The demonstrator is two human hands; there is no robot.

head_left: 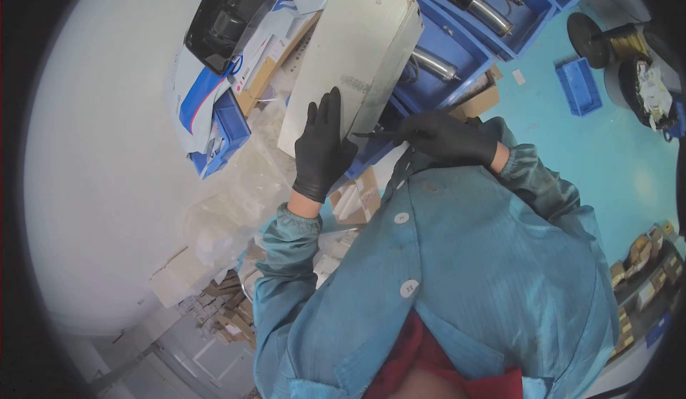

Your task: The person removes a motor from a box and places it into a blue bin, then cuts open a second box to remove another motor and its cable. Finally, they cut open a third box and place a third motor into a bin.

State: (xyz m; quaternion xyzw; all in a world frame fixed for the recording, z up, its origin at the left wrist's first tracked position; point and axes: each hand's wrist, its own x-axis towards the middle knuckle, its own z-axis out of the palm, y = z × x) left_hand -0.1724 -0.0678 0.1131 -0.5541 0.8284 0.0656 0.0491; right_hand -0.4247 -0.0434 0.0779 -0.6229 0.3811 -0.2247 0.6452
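A long pale carton [355, 49], with faint printing on top, lies tilted in front of me. My left hand [323, 144], in a black glove, rests flat on its near end with the fingers stretched out. In my right hand [444, 137], also black-gloved, is a thin dark pointed tool [374, 135], with the fingers closed round it. Its tip reaches the carton's near right edge, close to my left thumb. I cannot tell whether the tool is a knife or a pen.
Right of the carton, blue bins [451, 60] hold metal cylinders with cables [489, 17]. A black plastic case [227, 20] and a smaller blue bin [227, 129] are at the left. On the floor stand another blue bin [578, 87] and a waste bin with crumpled plastic [652, 93].
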